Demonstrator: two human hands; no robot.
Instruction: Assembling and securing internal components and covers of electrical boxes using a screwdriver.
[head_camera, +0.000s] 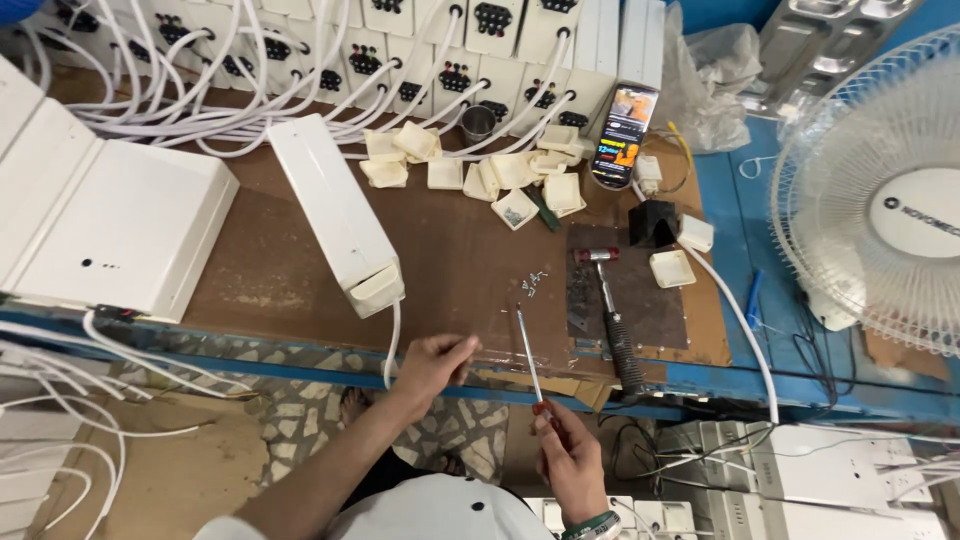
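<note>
Steel-shafted screwdriver (531, 365) is tilting in the gripping right hand (568, 455); left hand (432, 362), pinched at the tabletop (470, 270) edge, is risking scattering loose screws (534, 283).

A brown wooden workbench (470, 270) with a blue front edge is carrying a long white plastic casing (335, 210), a flat white box (125, 225), scattered small cream square caps (500, 170), a black-handled hammer (612, 315), tiny loose screws (535, 283) and a lit smartphone (623, 135).

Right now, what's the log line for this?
left hand: pinching something small, table edge | right hand: holding screwdriver | hammer: lying on table
</note>
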